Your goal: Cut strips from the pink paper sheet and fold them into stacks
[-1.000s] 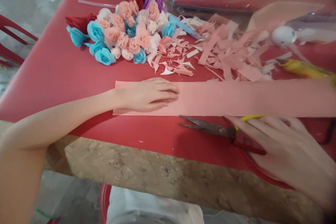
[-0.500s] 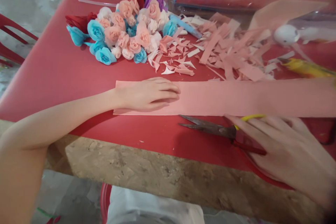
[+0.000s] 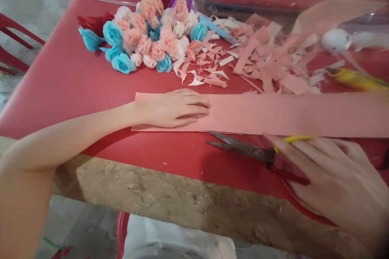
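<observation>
A long strip of pink crepe paper lies across the red table, running out of view at the right. My left hand rests flat on its left end, fingers stretched out. My right hand holds a pair of scissors with one yellow and one red handle. The blades are slightly apart and point left, beside the strip's near edge. One blade tip touches or almost touches that edge; I cannot tell which.
Paper roses in pink, blue, white, red and purple are heaped at the back left. Pink and white paper scraps spread behind the strip. A white ball and a yellow object lie at the right. A red chair stands left.
The view has shifted slightly. The scissors' handles look spread a little wider in my right hand. My left hand stays on the paper.
</observation>
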The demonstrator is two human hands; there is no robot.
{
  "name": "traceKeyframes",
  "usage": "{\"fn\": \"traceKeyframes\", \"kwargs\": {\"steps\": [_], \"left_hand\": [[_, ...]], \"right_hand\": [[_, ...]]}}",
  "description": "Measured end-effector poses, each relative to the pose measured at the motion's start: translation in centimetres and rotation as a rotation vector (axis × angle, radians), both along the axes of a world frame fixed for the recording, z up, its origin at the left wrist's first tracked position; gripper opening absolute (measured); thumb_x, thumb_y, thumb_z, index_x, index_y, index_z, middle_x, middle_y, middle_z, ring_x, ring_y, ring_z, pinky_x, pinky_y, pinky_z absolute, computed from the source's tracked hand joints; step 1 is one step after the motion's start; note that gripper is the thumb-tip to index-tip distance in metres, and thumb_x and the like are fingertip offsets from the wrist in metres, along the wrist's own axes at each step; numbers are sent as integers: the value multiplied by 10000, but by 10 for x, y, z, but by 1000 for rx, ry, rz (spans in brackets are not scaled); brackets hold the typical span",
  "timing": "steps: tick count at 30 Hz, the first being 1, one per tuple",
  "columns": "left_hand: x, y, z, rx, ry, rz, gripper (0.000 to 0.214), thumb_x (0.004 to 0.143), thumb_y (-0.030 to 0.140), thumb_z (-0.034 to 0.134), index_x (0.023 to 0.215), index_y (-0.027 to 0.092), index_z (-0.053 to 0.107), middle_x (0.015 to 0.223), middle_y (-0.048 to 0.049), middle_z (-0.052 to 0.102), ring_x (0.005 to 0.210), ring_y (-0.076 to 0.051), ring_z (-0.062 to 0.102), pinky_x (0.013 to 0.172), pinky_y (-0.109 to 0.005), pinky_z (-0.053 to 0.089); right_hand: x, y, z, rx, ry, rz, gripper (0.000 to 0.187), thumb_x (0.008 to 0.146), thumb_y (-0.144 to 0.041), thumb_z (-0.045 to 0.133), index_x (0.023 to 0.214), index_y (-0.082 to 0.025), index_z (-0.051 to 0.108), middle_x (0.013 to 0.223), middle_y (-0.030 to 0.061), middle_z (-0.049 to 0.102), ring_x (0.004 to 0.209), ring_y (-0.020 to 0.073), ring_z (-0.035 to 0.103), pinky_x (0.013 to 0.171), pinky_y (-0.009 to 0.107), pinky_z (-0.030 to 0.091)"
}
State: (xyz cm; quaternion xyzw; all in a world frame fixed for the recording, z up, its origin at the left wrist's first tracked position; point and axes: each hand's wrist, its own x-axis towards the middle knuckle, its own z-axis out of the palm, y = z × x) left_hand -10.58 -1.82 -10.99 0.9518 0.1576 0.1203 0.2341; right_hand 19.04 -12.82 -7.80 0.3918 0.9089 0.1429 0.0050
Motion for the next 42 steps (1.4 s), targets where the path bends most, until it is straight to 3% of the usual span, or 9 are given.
{"fn": "traceKeyframes", "kwargs": {"steps": [7, 24, 35, 42], "left_hand": [[-1, 0, -2, 37, 13, -15, 370, 939, 261, 346, 1217, 148, 561, 1292, -112, 544, 1218, -220, 456, 1059, -372, 326], [0, 0, -4, 29, -17, -14, 362, 929, 250, 352, 1202, 160, 573, 1272, -114, 556, 1213, -217, 458, 1054, -380, 338], [0, 0, -5, 37, -15, -15, 374, 938, 268, 329, 1202, 158, 570, 1274, -107, 553, 1212, -212, 457, 1058, -361, 329], [0, 1, -6, 33, -10, -17, 365, 933, 262, 337, 1201, 180, 571, 1281, -100, 551, 1220, -219, 452, 1062, -381, 319]], "right_hand": [[5, 2, -2, 51, -36, 61, 365, 766, -136, 397, 1102, -68, 520, 701, 96, 601, 693, 246, 513, 598, 349, 340], [4, -2, 1, 9, -30, 45, 368, 742, -126, 415, 1078, -53, 545, 685, 81, 602, 696, 238, 512, 602, 345, 346], [6, -4, -2, -17, -14, 12, 393, 758, -159, 408, 1128, -111, 533, 705, 68, 615, 714, 240, 522, 618, 350, 351], [6, 0, 1, 34, -41, 75, 350, 771, -131, 391, 1079, -53, 538, 693, 86, 596, 695, 237, 516, 597, 343, 348]]}}
